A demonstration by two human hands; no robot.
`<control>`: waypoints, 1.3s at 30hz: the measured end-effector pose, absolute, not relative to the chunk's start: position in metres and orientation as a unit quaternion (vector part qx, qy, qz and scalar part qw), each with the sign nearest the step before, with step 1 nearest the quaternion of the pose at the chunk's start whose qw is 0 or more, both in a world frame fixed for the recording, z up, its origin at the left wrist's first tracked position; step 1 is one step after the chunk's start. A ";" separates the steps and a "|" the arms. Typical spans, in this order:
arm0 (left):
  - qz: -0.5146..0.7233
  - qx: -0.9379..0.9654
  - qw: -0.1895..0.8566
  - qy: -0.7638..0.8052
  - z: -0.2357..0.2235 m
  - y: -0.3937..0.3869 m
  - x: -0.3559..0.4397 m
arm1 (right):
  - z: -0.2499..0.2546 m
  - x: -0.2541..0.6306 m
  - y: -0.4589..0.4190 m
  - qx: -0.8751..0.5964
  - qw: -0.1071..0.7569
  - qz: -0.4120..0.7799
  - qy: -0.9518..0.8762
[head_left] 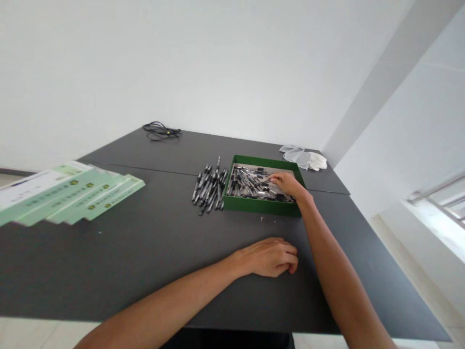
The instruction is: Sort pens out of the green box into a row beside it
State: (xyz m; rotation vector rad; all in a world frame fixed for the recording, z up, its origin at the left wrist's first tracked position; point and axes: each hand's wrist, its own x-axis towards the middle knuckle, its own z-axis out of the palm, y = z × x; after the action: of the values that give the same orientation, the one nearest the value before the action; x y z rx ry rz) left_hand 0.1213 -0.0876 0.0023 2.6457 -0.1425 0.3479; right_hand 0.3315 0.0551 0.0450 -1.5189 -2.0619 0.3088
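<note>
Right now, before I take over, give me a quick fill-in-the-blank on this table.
The right hand reaches into the ____ box.
Loose pens lie outside the box, on its ____ side.
On the table, a black ____ lies coiled at the far edge.
White ____ lie past the box's far right corner.

Missing words: green; left; cable; gloves.

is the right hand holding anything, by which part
The right hand is among the black pens in the green box; whether it grips one, and where, cannot be told. The left hand holds nothing.
</note>
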 end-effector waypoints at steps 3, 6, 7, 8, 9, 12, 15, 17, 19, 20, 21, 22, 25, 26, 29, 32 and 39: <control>0.127 0.963 0.232 -0.050 0.003 -0.088 0.121 | 0.041 0.333 0.057 -0.592 0.243 0.116 -0.760; 0.129 0.963 0.230 -0.050 0.003 -0.088 0.121 | 0.041 0.335 0.058 -0.628 0.235 0.090 -0.736; 0.128 0.964 0.229 -0.049 0.003 -0.088 0.120 | 0.041 0.336 0.059 -0.642 0.222 0.080 -0.729; 0.128 0.964 0.229 -0.049 0.003 -0.088 0.120 | 0.041 0.337 0.059 -0.658 0.200 0.073 -0.723; 0.129 0.964 0.227 -0.048 0.003 -0.088 0.120 | 0.040 0.338 0.059 -0.672 0.174 0.070 -0.716; 0.135 0.964 0.223 -0.052 0.003 -0.088 0.121 | 0.037 0.339 0.059 -0.702 0.112 0.072 -0.700; 0.144 0.963 0.222 -0.057 0.002 -0.088 0.121 | 0.033 0.340 0.059 -0.713 0.093 0.080 -0.690; 0.148 0.961 0.224 -0.060 0.001 -0.087 0.121 | 0.032 0.340 0.060 -0.717 0.080 0.089 -0.687; 0.149 0.961 0.226 -0.061 0.001 -0.088 0.121 | 0.032 0.339 0.061 -0.715 0.073 0.095 -0.688; 0.148 0.961 0.227 -0.060 0.002 -0.088 0.121 | 0.033 0.339 0.061 -0.713 0.073 0.096 -0.690; 0.146 0.961 0.227 -0.058 0.002 -0.088 0.121 | 0.034 0.339 0.062 -0.711 0.074 0.096 -0.693; 0.144 0.962 0.227 -0.055 0.002 -0.088 0.121 | 0.035 0.339 0.062 -0.708 0.076 0.096 -0.696; 0.137 0.963 0.227 -0.046 0.003 -0.089 0.121 | 0.036 0.339 0.062 -0.696 0.079 0.108 -0.706; 0.134 0.963 0.228 -0.044 0.004 -0.090 0.121 | 0.036 0.339 0.061 -0.691 0.077 0.115 -0.709; 0.127 0.964 0.230 -0.041 0.005 -0.090 0.121 | 0.036 0.339 0.058 -0.678 0.069 0.136 -0.719; 0.127 0.964 0.229 -0.042 0.004 -0.089 0.121 | 0.037 0.338 0.058 -0.668 0.055 0.144 -0.728; 0.138 0.964 0.223 -0.049 0.000 -0.088 0.121 | 0.035 0.343 0.064 -0.696 0.123 0.029 -0.707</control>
State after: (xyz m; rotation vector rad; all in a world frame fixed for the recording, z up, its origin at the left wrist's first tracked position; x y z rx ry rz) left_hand 0.1210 -0.0877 0.0002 2.6616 -0.1363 0.3803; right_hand 0.3430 0.0639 0.0349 -2.0300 -2.0629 0.0846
